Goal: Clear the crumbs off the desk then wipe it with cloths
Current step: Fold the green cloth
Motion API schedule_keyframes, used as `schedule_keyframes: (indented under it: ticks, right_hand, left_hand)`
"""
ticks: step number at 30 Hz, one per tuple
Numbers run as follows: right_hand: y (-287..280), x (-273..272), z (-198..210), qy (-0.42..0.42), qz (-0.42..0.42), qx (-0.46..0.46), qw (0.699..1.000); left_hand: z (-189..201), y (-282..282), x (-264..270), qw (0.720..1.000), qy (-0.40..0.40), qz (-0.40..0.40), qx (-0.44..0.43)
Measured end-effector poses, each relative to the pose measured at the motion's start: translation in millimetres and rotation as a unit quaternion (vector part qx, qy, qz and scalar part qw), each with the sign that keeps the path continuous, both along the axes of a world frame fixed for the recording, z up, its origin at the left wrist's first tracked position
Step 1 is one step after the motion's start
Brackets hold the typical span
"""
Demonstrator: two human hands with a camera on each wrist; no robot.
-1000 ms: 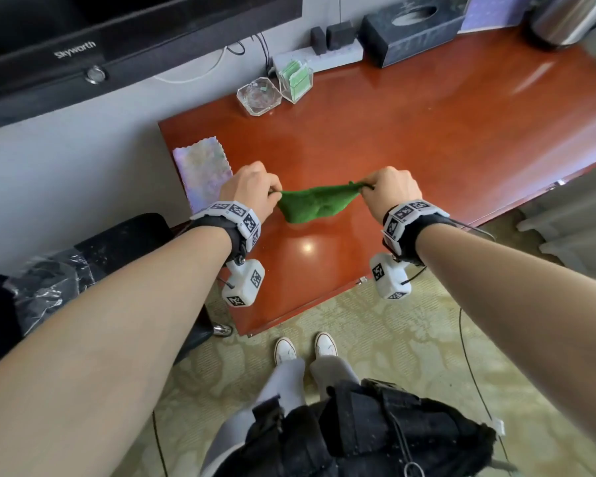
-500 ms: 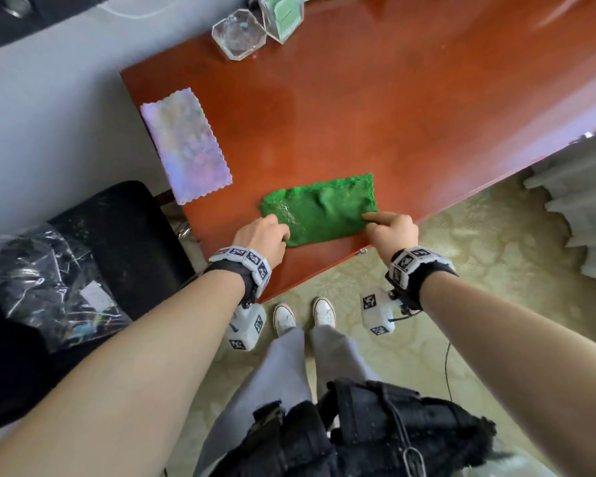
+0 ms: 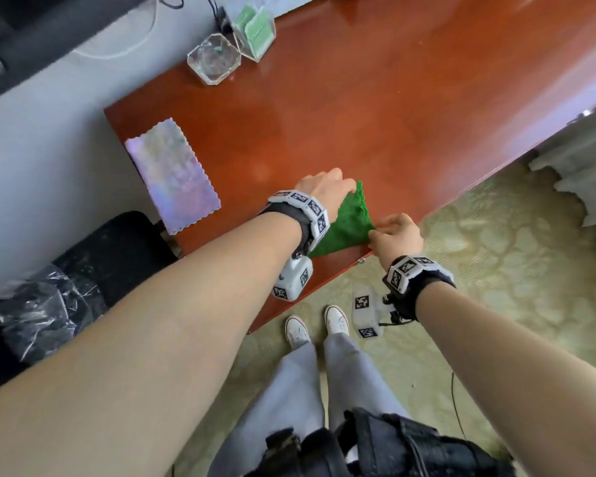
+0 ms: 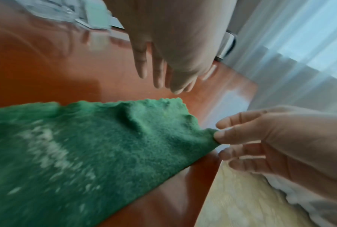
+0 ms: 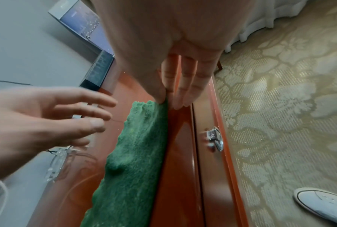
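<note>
Now our right hand (image 3: 398, 235) pinches the near right corner of the green cloth (image 3: 346, 223), which lies flat on the desk (image 3: 393, 98) by its near edge; our left hand (image 3: 324, 185) hovers over the cloth's far side, fingers (image 4: 157, 72) straight and loosely spread

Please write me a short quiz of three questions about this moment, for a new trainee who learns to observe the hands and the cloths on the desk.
1. True or false: the right hand pinches a corner of the green cloth.
2. Which describes the left hand? A) grips the cloth B) fingers spread, holding nothing C) grips the glass dish
3. Name the item lying flat near the desk's left end, apart from the green cloth.

Key:
1. True.
2. B.
3. The pale iridescent cloth.
</note>
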State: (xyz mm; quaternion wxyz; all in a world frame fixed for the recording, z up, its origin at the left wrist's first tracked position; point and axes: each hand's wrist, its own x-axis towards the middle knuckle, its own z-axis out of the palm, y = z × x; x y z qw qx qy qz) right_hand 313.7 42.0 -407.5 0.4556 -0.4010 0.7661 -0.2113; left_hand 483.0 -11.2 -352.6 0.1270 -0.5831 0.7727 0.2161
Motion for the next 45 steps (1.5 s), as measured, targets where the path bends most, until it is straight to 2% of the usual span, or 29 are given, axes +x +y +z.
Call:
schedule_keyframes:
  ticks: [3, 8, 13, 18, 23, 28, 32, 35, 38, 42, 45]
  right_hand:
    - [-2.6, -5.2, -2.0, -0.021, -0.003, 0.000, 1.000]
    - [-3.4, -7.4, 9.3, -0.024, 0.000, -0.016, 1.000]
    - [-9.5, -10.9, 17.8, -0.034, 0.002, -0.022, 0.999]
    - [-25.1, -1.3, 40.0, 0.018, 0.038, -0.073, 0.996]
    - [-35.1, 27.3, 64.0, 0.013, 0.139, -0.159, 0.977]
    - [-17.0, 66.9, 63.1, 0.025, 0.324, -0.183, 0.928]
    - [12.1, 87.5, 38.2, 0.092, 0.483, -0.153, 0.858]
    - [32.2, 91.2, 26.1, 0.118, 0.552, -0.132, 0.815]
    - [38.2, 90.3, 25.0, 0.144, 0.586, -0.162, 0.780]
    - [29.3, 98.5, 25.6, 0.136, 0.575, -0.205, 0.780]
    - [31.6, 107.7, 14.1, 0.181, 0.633, -0.162, 0.735]
  left_hand:
    - [-11.4, -13.9, -22.0, 0.997, -0.007, -0.080, 0.017]
    - [-32.0, -16.8, -37.3, 0.992, 0.002, -0.117, 0.056]
    - [-30.1, -21.1, -33.3, 0.992, -0.025, -0.127, -0.005]
    - [-13.7, -30.0, -10.2, 0.988, 0.021, -0.125, -0.085]
    - [10.1, -23.0, 32.7, 0.975, 0.013, -0.148, -0.164]
    - [2.4, 28.1, 83.0, 0.967, -0.021, -0.129, -0.221]
    - [-21.4, 87.5, 107.3, 0.974, -0.026, -0.093, -0.203]
    - [-33.7, 125.4, 114.9, 0.985, -0.017, -0.049, -0.165]
    - [-37.7, 155.0, 119.7, 0.990, -0.006, 0.033, -0.137]
    - [-36.6, 190.0, 124.7, 0.967, -0.014, 0.212, -0.138]
    - [-41.6, 216.5, 130.6, 0.941, -0.034, 0.320, -0.108]
